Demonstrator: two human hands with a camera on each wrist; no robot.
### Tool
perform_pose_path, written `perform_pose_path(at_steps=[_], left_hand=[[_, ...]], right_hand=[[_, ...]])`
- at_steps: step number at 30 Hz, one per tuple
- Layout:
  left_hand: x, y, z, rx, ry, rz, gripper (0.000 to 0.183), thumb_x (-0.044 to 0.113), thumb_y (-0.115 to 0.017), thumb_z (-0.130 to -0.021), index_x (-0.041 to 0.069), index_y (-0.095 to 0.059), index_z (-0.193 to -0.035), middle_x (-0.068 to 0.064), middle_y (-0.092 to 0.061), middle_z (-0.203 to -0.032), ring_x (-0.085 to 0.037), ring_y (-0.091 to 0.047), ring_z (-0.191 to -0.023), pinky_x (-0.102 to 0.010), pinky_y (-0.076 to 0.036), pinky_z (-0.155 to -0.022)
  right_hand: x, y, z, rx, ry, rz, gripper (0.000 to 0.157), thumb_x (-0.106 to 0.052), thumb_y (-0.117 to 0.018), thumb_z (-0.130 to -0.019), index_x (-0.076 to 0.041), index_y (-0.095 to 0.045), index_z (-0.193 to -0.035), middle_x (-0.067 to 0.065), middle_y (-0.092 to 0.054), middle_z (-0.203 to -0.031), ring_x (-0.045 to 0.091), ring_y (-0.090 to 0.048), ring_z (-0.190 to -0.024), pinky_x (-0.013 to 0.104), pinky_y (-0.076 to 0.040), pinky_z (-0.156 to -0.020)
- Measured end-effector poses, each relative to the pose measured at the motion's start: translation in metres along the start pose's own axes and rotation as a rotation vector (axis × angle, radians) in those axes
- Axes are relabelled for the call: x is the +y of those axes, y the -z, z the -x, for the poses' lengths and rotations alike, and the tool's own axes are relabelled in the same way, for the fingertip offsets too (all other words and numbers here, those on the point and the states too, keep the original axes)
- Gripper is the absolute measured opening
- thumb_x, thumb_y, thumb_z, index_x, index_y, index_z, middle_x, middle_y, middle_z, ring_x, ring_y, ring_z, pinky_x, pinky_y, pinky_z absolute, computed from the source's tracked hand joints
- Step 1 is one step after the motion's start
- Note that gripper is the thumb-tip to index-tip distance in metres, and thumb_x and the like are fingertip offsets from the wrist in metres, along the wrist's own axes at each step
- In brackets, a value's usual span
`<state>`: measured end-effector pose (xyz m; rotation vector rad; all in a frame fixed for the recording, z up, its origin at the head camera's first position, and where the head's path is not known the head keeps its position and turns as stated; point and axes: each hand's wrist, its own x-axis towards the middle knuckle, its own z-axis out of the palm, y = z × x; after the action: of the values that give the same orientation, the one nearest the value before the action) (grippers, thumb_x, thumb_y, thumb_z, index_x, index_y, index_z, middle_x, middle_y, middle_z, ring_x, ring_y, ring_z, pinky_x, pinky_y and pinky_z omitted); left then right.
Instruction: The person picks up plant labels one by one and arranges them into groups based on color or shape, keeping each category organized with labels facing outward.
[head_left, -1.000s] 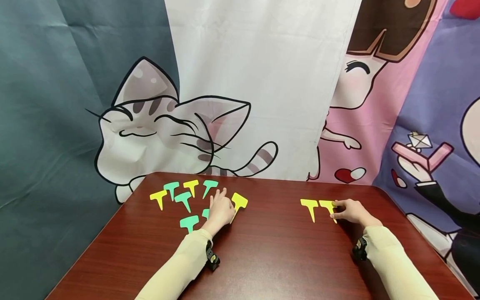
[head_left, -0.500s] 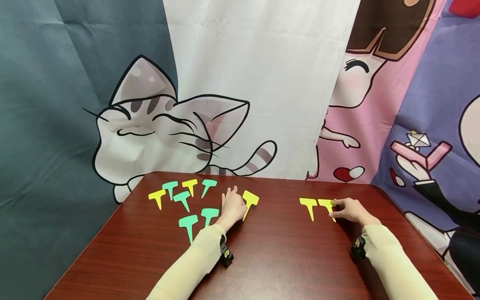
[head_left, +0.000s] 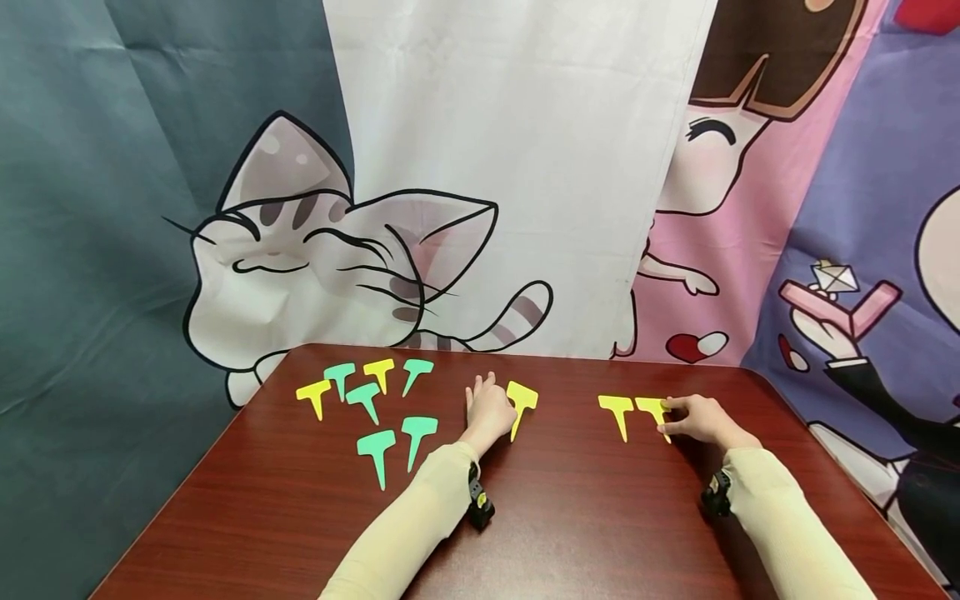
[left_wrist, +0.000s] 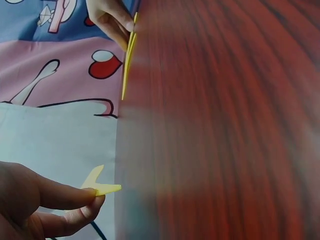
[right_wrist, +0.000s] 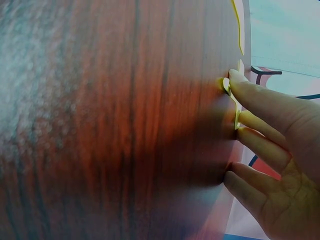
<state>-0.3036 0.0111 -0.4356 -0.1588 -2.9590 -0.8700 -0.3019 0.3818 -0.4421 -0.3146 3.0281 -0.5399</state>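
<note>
- Our left grip (head_left: 491, 412) pinches a yellow T-shaped plant label (head_left: 522, 395) between thumb and forefinger, to the right of the green T-shaped labels (head_left: 377, 444); its clearance from the desk (head_left: 570, 517) we cannot tell.
- Our right grip (head_left: 701, 419) pinches the rightmost yellow label (head_left: 649, 406), thumb against fingers, low at the desk.
- Just beside it, on its left, lies another yellow label (head_left: 617, 404), crossbars roughly in line; we do well to use a light right-hand hold that nudges neither.
- On the left a gentle pinch probably suffices, since such thin pieces look liable to bend or twist.
- We had best mind the pointed stem, so it faces us like its neighbours'.
</note>
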Motion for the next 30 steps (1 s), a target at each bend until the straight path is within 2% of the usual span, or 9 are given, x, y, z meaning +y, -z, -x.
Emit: perform_pose_path(at_steps=[6, 21, 30], left_hand=[[0.014, -0.009, -0.004, -0.025, 0.035, 0.011, 0.025, 0.007, -0.059, -0.081, 0.009, -0.060, -0.056, -0.015, -0.034, -0.152, -0.035, -0.020, -0.144, -0.053, -0.014, -0.117], [0.036, -0.033, -0.009, -0.038, 0.054, 0.032, 0.018, 0.010, -0.059, -0.082, 0.009, -0.063, -0.064, -0.014, -0.034, -0.152, -0.035, -0.021, -0.144, -0.053, -0.015, -0.117], [0.048, -0.044, -0.012, -0.037, 0.079, 0.026, 0.012, 0.013, -0.060, -0.081, 0.007, -0.071, -0.079, -0.013, -0.036, -0.151, -0.034, -0.021, -0.144, -0.053, -0.016, -0.116]], right_hand=[[-0.001, 0.001, 0.000, -0.008, -0.011, -0.018, 0.069, -0.038, -0.077, -0.075, 0.006, -0.057, -0.125, 0.032, -0.056, -0.124, 0.051, -0.049, -0.114, 0.062, -0.042, -0.092], [-0.002, 0.001, 0.000, -0.005, -0.016, -0.019, 0.069, -0.038, -0.077, -0.075, 0.005, -0.057, -0.126, 0.032, -0.056, -0.124, 0.050, -0.050, -0.114, 0.062, -0.042, -0.093], [-0.002, 0.000, 0.000, -0.018, -0.026, -0.030, 0.071, -0.039, -0.077, -0.076, 0.005, -0.056, -0.127, 0.032, -0.055, -0.125, 0.051, -0.049, -0.115, 0.062, -0.042, -0.092]])
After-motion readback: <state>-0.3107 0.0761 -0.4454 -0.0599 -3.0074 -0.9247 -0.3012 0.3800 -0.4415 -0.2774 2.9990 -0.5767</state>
